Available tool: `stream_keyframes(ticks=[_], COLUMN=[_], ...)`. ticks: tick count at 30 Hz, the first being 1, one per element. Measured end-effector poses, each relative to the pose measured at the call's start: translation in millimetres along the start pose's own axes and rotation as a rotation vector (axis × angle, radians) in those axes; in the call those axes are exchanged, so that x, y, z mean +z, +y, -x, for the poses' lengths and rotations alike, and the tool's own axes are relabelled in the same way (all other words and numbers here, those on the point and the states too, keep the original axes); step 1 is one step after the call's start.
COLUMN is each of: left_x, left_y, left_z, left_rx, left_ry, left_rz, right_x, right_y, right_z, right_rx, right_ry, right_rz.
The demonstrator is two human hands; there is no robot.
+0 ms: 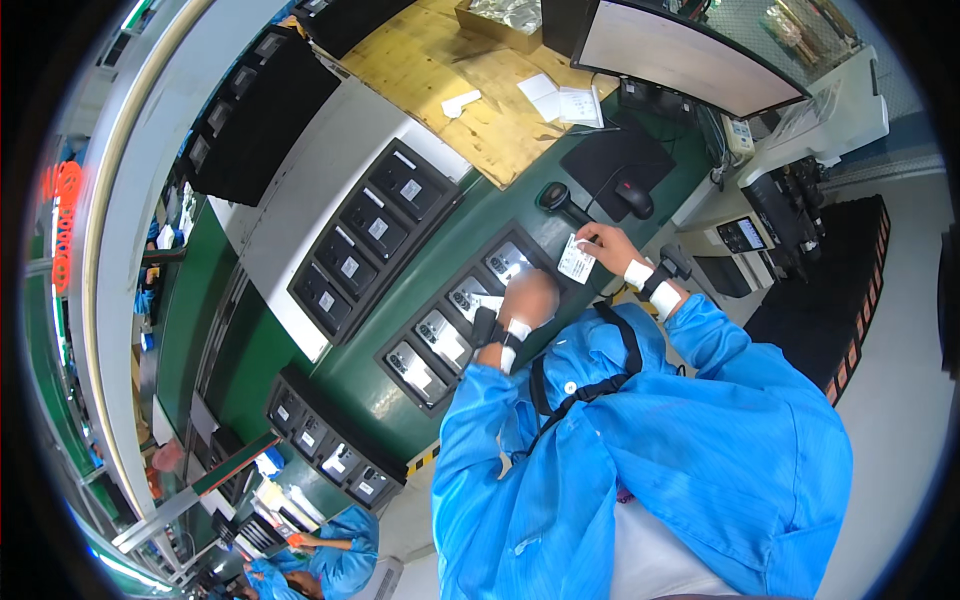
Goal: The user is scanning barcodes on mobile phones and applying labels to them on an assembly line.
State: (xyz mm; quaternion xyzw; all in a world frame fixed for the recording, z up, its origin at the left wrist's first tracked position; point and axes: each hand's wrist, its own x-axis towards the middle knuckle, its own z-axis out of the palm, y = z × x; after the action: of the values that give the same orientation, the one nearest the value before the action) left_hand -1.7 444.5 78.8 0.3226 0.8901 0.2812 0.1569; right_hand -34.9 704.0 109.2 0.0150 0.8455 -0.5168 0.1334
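Observation:
My right hand [612, 250] pinches a small white printed label sheet [576, 261] between thumb and fingers, above the near right end of a black tray. My left hand [530, 298] is over that black tray [389, 358]; it is smeared, so its fingers and anything in them cannot be made out. In the tray's compartments lie several silver phone-like devices with camera spots, among them one device [414, 372] at the left end and another [508, 261] at the right end. A white slip [487, 306] shows beside my left hand.
Behind is a second black tray [352, 322] of dark labelled devices; another tray [330, 450] stands left. A handheld scanner [562, 203], mouse [634, 199] and monitor [690, 58] sit beyond my right hand. A label printer [735, 240] stands right. A co-worker [345, 555] works lower left.

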Motion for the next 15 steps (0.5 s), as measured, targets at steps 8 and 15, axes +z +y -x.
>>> stream_keyframes(ticks=[8, 15], left_x=[-5.7, -33.0], left_y=[-8.9, 8.2], left_z=[-7.5, 39.8], left_rx=[0.064, 0.053], left_ry=[-0.032, 0.029], left_rz=[-0.053, -0.007], right_x=[32.9, 99.4], right_y=[2.9, -15.9], right_z=[-11.2, -36.6], right_rx=[-0.004, 0.049], right_ry=[0.102, -0.217], right_rz=[-0.084, 0.051])
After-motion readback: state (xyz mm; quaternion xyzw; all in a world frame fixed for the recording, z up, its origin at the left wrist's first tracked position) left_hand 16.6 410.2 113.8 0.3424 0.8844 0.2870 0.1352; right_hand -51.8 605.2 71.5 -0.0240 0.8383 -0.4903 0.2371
